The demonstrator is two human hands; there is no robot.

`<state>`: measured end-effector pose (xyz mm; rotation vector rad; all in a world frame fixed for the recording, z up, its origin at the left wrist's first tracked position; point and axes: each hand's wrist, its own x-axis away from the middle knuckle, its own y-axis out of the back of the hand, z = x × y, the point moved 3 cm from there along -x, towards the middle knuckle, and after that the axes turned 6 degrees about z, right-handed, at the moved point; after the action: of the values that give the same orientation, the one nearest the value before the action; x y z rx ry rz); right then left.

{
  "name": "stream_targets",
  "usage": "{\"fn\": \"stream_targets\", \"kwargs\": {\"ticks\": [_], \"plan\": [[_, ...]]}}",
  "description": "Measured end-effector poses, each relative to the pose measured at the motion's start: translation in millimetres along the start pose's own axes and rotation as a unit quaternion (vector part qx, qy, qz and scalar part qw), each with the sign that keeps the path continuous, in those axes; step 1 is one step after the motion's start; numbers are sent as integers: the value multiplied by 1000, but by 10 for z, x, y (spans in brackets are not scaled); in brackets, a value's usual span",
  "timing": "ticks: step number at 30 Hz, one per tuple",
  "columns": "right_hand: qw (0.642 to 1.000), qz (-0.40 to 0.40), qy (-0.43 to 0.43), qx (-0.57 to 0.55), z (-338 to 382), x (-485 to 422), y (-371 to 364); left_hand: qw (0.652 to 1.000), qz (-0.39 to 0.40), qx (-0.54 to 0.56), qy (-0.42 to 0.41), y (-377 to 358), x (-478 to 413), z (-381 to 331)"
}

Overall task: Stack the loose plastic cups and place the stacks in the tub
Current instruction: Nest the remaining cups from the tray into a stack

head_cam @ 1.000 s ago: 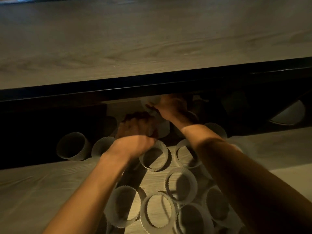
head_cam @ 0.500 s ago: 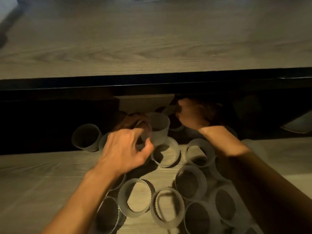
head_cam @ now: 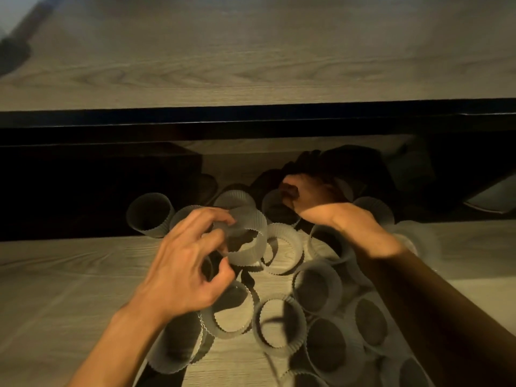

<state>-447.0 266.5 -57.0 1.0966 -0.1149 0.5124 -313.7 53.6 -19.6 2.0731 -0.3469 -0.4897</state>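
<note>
Several pale fluted plastic cups lie loose on the wooden floor, most with their mouths up, such as one cup (head_cam: 282,322) near me. My left hand (head_cam: 190,263) pinches the rim of a tilted cup (head_cam: 247,238) held just above the others. Farther off, my right hand (head_cam: 312,196) reaches into the shadow under the table, its fingers curled on the edge of another cup (head_cam: 275,206). No tub can be made out in this dim view.
A wooden table top (head_cam: 251,57) with a dark front edge (head_cam: 251,121) overhangs the far cups, and the space beneath is in deep shadow. A pale flat object (head_cam: 491,198) lies at the right under the table. One cup (head_cam: 149,216) lies on its side at the left.
My left hand has drawn back toward me with its cup. My right hand has let go of that cup and shifted right, gripping another cup under the table.
</note>
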Motion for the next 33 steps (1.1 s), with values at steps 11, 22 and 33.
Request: {"fn": "stream_targets", "kwargs": {"ticks": [11, 22, 33], "plan": [[987, -156, 47, 4, 92, 199, 1, 999, 3, -36, 1, 11, 270, 18], [998, -6, 67, 13, 303, 363, -147, 998, 57, -22, -14, -92, 243, -11], [986, -168, -5, 13, -249, 352, 178, 996, 83, -42, 1, -251, 122, 33]]}}
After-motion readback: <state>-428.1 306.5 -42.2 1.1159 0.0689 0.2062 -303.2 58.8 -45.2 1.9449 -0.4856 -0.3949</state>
